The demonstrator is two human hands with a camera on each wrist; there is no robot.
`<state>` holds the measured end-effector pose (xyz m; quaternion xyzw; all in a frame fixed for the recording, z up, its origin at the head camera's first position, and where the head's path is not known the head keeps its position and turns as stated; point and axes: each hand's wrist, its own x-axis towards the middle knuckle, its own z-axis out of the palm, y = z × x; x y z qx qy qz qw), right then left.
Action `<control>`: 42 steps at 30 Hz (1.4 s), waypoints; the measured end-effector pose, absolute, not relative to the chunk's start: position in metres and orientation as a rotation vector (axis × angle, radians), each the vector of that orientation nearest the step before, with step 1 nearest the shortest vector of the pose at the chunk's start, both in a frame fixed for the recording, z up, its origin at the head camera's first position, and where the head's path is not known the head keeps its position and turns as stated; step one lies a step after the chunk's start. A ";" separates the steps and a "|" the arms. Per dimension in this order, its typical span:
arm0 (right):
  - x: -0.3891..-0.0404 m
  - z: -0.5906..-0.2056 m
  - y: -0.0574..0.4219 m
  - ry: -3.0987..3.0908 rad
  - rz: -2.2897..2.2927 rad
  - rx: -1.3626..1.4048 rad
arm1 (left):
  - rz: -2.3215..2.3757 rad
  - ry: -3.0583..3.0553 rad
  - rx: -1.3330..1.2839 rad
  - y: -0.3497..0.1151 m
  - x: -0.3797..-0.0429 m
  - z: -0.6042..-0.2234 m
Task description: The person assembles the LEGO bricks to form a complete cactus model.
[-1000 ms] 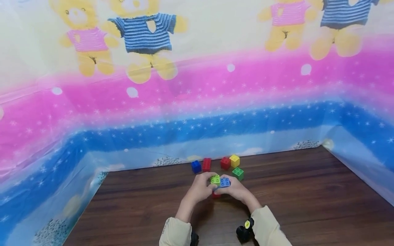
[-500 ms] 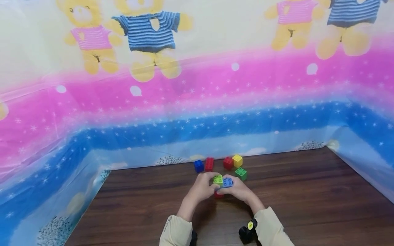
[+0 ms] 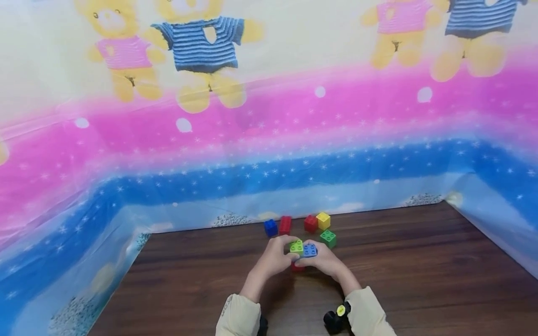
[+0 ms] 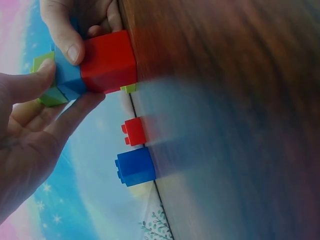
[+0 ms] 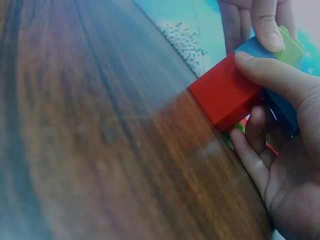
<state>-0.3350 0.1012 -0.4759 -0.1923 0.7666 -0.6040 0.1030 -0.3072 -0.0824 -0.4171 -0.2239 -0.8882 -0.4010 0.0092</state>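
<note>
We pinched lime block point(image 3: 296, 247) in left hand point(image 3: 274, 256), gripped blue block point(image 3: 310, 250) under it in right hand point(image 3: 327, 261). Red block point(image 5: 225, 92) sat beneath blue block, on counter point(image 3: 189, 280). Beyond hands we saw green block point(image 3: 328, 239), yellow block point(image 3: 323, 220).

Cream sleeves point(image 3: 238, 316) adjoin black wrist gear point(image 3: 332, 322) bearing a yellow disc point(image 3: 341, 310)

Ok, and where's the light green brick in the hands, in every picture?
Head: the light green brick is below centre, slightly right.
Left wrist: upper left, partly covered.
Right wrist: upper right.
Landmark in all three: the red brick held along with it.
</note>
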 end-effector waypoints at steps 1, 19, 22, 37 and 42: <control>-0.335 -0.476 0.102 2.266 -1.781 -0.567 | -1.260 -2.771 -0.699 -0.082 -0.307 -0.417; -0.332 -0.483 0.094 2.256 -1.753 -0.558 | -1.374 -2.762 -0.688 -0.095 -0.303 -0.423; -0.332 -0.483 0.097 2.275 -1.752 -0.557 | -1.389 -2.759 -0.700 -0.094 -0.303 -0.423; -0.341 -0.472 0.108 2.298 -1.705 -0.546 | -1.557 -2.820 -0.746 -0.107 -0.316 -0.417; -0.340 -0.473 0.103 2.294 -1.672 -0.477 | -1.501 -2.840 -0.618 -0.124 -0.323 -0.419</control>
